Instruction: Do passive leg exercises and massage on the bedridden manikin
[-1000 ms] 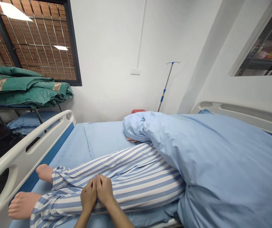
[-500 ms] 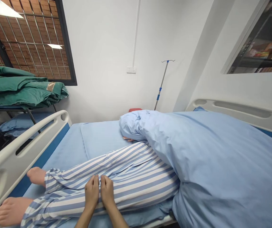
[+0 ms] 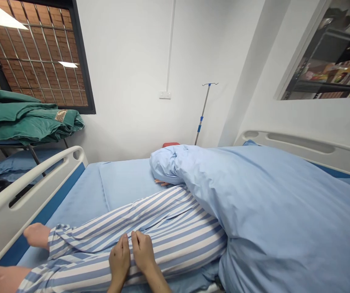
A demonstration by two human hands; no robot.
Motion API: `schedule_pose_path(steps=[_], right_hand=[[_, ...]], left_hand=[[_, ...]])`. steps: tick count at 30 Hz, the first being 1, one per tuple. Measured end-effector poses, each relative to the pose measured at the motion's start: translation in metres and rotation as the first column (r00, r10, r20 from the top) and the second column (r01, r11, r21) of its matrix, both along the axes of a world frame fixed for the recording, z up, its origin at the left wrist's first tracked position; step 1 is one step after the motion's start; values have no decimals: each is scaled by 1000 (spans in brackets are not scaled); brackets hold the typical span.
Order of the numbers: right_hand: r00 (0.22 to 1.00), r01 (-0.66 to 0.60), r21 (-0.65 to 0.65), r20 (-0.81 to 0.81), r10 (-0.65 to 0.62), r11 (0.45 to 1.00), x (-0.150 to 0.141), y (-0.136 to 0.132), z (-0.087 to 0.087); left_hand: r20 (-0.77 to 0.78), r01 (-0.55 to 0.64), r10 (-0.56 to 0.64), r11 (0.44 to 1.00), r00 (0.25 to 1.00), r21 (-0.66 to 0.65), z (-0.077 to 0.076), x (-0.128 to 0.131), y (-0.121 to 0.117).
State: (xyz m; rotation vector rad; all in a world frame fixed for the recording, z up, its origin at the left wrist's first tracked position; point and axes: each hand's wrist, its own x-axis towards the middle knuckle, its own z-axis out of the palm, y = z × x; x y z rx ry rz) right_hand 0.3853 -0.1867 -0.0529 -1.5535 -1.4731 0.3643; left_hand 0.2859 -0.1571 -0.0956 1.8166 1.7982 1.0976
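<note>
"Hospital bed [image 3: 25,191], so what step is in hand?"
"Gathering cloth: the left hand [image 3: 119,260] and right hand [image 3: 143,249] each pinch the striped pajama trousers [image 3: 175,228] directly beneath the grip."
"Count?"
"Two clenched grips, two bare manikin feet [image 3: 37,235] left of them, one blue quilt [image 3: 278,211] beyond."

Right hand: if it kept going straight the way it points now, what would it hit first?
The blue-and-white striped pajama trouser leg. The right hand's fingertips already seem to rest on it, pointing up the bed, though depth is hard to judge from this view.
</note>
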Motion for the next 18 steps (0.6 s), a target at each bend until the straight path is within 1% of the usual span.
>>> schedule_pose_path(steps=[3,5,8,10,11,12,14,16,18], right_hand=[[995,52,-38,90,-48,998,10,-2,-11],[991,84,-52,104,-79,995,12,-1,-17],[994,111,-51,29,-110,993,13,1,-20],[994,89,-40,-55,-91,995,14,1,-19],[991,79,-34,-103,-82,996,14,1,-19],[985,73,-28,-153,-76,997,15,1,-18],[966,72,-21,-249,-74,997,15,3,-17],[945,71,-33,-318,-78,997,18,4,-14],[947,53,-51,-315,-67,997,24,5,-7]], left_hand=[[-13,47,-48,999,999,-20,3,1,-2],[-18,79,-79,996,997,-39,12,1,-4],[-10,102,-103,989,995,-104,32,7,-5],[31,92,-89,990,996,-105,44,15,-5],[56,93,-88,991,995,-92,47,20,-4],[63,102,-97,992,993,-76,47,26,-5],[22,148,-146,987,989,-61,43,36,-5],[-80,179,-184,982,980,-65,34,43,-7],[-196,171,-185,981,963,-87,27,47,-9]])
